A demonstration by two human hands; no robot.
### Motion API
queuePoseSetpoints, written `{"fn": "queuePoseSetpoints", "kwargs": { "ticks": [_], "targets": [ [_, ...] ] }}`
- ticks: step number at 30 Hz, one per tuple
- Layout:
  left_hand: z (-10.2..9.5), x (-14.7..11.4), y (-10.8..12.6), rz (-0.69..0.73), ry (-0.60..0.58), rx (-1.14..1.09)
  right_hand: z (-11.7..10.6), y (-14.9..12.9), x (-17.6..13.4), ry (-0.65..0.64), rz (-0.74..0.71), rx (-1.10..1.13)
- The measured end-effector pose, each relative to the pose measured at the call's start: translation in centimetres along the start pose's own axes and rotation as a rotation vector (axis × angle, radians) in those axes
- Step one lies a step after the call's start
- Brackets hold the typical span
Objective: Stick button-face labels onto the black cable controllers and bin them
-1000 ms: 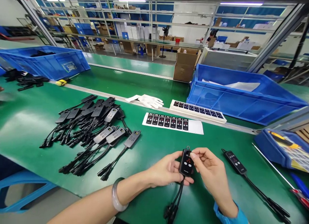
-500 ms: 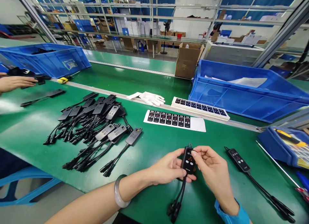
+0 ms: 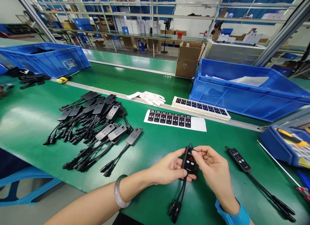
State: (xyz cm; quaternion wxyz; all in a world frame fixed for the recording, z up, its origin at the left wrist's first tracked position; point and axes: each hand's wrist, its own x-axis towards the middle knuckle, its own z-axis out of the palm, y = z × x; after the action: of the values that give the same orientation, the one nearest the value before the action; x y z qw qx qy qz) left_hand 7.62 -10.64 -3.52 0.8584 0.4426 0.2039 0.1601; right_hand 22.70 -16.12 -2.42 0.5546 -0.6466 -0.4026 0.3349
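Over the green table (image 3: 150, 144), the left hand (image 3: 167, 168) grips a cabled controller (image 3: 187, 166); the right hand (image 3: 213, 167) pinches its upper corner. The red-marked label (image 3: 191, 158) bears lettering I can't read from here.

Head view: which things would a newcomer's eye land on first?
Probably the black unit at front centre-right, held in the left hand with the right hand at its upper end. Next, likely the heap of similar cabled units left of centre on the green bench. The white glove also stands out near mid-picture, between the large blue bins at left and right.
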Motion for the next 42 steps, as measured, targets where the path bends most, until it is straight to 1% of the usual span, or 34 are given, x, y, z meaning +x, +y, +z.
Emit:
{"fn": "queuePoseSetpoints", "kwargs": {
  "ticks": [13, 17, 20, 23, 27, 31, 33, 36, 40, 42],
  "targets": [
    [-0.1, 0.0, -0.3, 0.024, -0.025, 0.010, -0.1, 0.2, 0.1, 0.013, 0.019, 0.023],
    [-0.1, 0.1, 0.0, -0.030, 0.002, -0.064, -0.4, 0.6, 0.7, -0.009, -0.004, -0.040],
    [0.0, 0.2, 0.5, -0.067, 0.021, -0.130, -0.3, 1.0, 0.9, -0.076, -0.007, -0.042],
    [-0.1, 0.4, 0.6, -0.038, 0.033, -0.164, 0.1, 1.4, 0.7, -0.173, 0.005, -0.033],
    [-0.2, 0.5, 0.5, 0.009, 0.079, -0.159, 0.6, 1.6, 0.1, -0.272, 0.031, -0.113],
    [-0.2, 0.7, 0.5, 0.027, 0.133, -0.152, 0.6, 1.3, -0.2, -0.345, -0.016, -0.105],
    [-0.3, 0.8, 0.4, 0.045, 0.129, -0.136, 0.5, 1.3, -0.2, -0.338, -0.041, -0.080],
    [-0.4, 0.9, 0.2, 0.076, 0.137, -0.040, 0.5, 1.6, -0.1, -0.283, -0.061, -0.063],
    [-0.4, 1.0, -0.1, 0.081, 0.169, 0.123, 0.7, 2.4, 0.0, -0.267, -0.102, -0.122],
    [-0.4, 1.1, -0.3, 0.093, 0.171, 0.124, 0.7, 2.6, -0.1, -0.255, -0.137, -0.189]
  ]
}}
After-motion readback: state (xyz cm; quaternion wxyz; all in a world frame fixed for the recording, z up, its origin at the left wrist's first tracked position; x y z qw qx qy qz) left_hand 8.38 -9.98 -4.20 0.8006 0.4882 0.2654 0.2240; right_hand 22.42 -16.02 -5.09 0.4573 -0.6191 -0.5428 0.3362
